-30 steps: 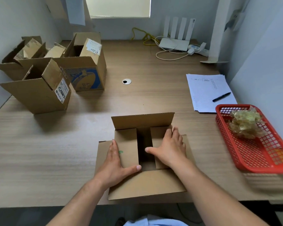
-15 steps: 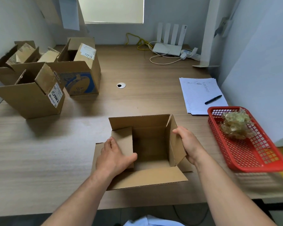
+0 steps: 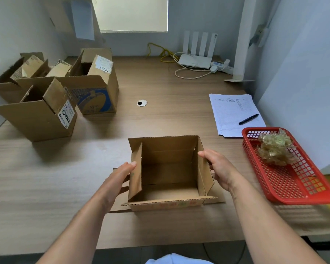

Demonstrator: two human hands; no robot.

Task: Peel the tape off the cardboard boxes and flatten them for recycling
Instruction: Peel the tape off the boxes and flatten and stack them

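A small brown cardboard box (image 3: 170,168) stands open at the near middle of the desk, its flaps raised and its inside empty. My left hand (image 3: 120,178) holds the box's left flap from outside, fingers on the cardboard. On the opposite side my right hand (image 3: 219,168) grips the right flap, thumb over its top edge. Several other open cardboard boxes (image 3: 46,103) stand at the far left. A wad of peeled clear tape (image 3: 274,149) lies in a red basket (image 3: 293,187) at the right.
Lined papers (image 3: 232,115) with a black pen (image 3: 248,119) lie right of centre. A white router (image 3: 196,60) with cables sits at the back. A cable hole (image 3: 142,103) is in the desk (image 3: 46,178). Walls close in left and right.
Both hands have moved from pressing the inner flaps down to the box's outer sides. All the flaps have been lifted upright, so the box now stands fully open.
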